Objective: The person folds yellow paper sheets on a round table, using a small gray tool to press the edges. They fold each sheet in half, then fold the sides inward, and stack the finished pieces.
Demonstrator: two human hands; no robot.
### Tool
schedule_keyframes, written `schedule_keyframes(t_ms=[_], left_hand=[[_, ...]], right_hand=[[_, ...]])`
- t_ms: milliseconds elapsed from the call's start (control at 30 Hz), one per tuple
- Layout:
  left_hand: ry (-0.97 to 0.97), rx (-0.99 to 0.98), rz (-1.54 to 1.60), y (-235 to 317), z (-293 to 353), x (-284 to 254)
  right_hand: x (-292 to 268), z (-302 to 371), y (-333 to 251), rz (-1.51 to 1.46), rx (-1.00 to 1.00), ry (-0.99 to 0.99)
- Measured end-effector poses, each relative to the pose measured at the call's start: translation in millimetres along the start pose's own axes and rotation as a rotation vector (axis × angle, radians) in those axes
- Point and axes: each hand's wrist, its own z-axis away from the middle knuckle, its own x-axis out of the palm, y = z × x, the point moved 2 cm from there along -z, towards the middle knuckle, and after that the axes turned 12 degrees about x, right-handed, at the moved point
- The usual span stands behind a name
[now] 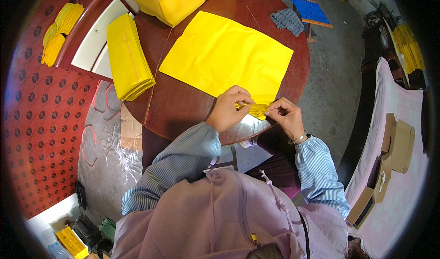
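A large yellow cloth-like sheet (pixel 229 53) lies nearly flat on the round red-brown table (pixel 176 110), slightly wrinkled. Its near right corner is gathered into small folds at the table's front edge. My left hand (pixel 231 109) pinches the gathered edge between thumb and fingers. Close on its right, my right hand (pixel 288 117) also pinches the folded corner with thumb and forefinger. Whether the sheet is a single layer or a flat bag I cannot tell. A bracelet circles my right wrist, and striped sleeves cover both forearms.
Folded yellow pieces form a stack (pixel 129 59) at the table's left and a thicker stack (pixel 176 5) at the back. A grey textured cloth (pixel 287 21) lies at the far right edge. Beyond stands a blue-topped stool (pixel 310 10). Cardboard boxes (pixel 403 147) rest on a pink-covered surface at right.
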Motion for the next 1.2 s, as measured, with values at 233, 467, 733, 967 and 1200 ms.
schedule_keyframes(t_ms=[233, 467, 733, 967, 1200], left_hand=[[-0.098, -0.072, 0.026, 6, 0, -6], [-0.038, -0.037, 0.011, 5, 2, 0], [0.087, 0.104, -0.203, 9, 5, 11], [0.17, -0.069, -0.078, 2, -1, 15], [0.11, -0.169, 0.016, -3, -5, 10]], right_hand=[[0, 0, 1, -0.008, 0.009, -0.003], [0, -1, 4, 0.014, -0.006, 0.0], [1, -1, 2, 0.014, -0.015, -0.003], [0, 4, -3, 0.007, -0.029, -0.004], [-1, 5, -9, 0.159, -0.183, 0.026]])
